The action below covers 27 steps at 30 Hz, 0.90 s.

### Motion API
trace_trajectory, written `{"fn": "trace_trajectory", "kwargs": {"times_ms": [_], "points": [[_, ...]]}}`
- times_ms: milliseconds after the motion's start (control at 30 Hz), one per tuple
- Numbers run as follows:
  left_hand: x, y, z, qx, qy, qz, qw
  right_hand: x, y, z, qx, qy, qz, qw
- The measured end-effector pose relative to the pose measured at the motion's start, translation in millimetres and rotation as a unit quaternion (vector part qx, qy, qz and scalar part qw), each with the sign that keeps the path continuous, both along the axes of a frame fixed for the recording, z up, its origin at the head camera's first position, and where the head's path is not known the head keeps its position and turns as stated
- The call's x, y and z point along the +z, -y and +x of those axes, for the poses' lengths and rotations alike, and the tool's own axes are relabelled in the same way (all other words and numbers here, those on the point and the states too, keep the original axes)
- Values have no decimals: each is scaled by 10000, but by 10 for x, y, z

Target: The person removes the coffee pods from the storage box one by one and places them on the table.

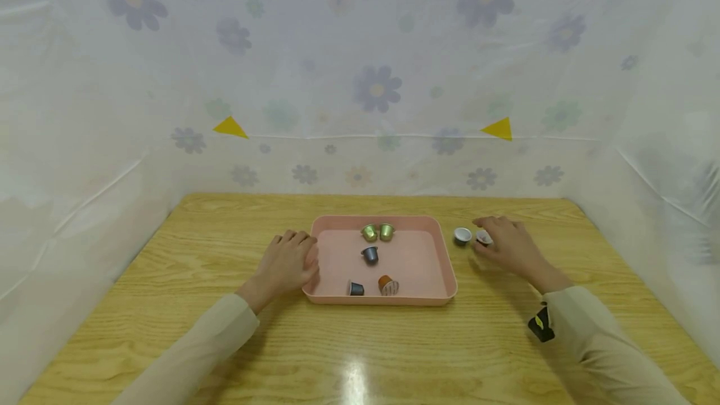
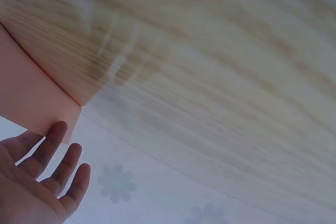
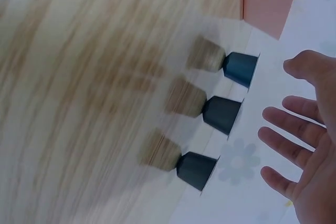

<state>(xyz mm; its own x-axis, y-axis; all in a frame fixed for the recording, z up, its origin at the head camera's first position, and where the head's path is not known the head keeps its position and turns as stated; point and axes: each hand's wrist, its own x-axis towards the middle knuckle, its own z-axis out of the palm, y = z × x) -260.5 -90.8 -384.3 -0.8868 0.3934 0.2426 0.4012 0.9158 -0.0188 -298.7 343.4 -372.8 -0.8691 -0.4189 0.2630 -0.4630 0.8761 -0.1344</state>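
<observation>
My left hand (image 1: 287, 261) rests at the left rim of a pink tray (image 1: 416, 261). In the left wrist view its fingers (image 2: 63, 166) are spread and fairly straight, one fingertip touching the tray's wall. My right hand (image 1: 514, 245) hovers over coffee capsules right of the tray, its loosely spread fingers apart from them in the right wrist view. There, three dark capsules stand lid up in a row: a bluish one (image 3: 240, 68), a middle dark capsule (image 3: 222, 115) and a lower dark capsule (image 3: 196, 170). In the head view my right hand partly hides this row.
Inside the tray lie two green capsules (image 1: 369, 232), a dark blue-grey capsule (image 1: 370, 255), another dark capsule (image 1: 356, 289) and an orange capsule (image 1: 387, 285). The wooden table (image 1: 360, 342) is enclosed by flowered sheeting (image 1: 360, 161) at the back and sides.
</observation>
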Motion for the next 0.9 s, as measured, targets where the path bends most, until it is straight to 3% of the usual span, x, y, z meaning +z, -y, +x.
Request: {"fn": "trace_trajectory", "kwargs": {"times_ms": [900], "points": [[-3,4,-5,7,14,14,10000,43,550,113,1125,-936,90,9892]]}}
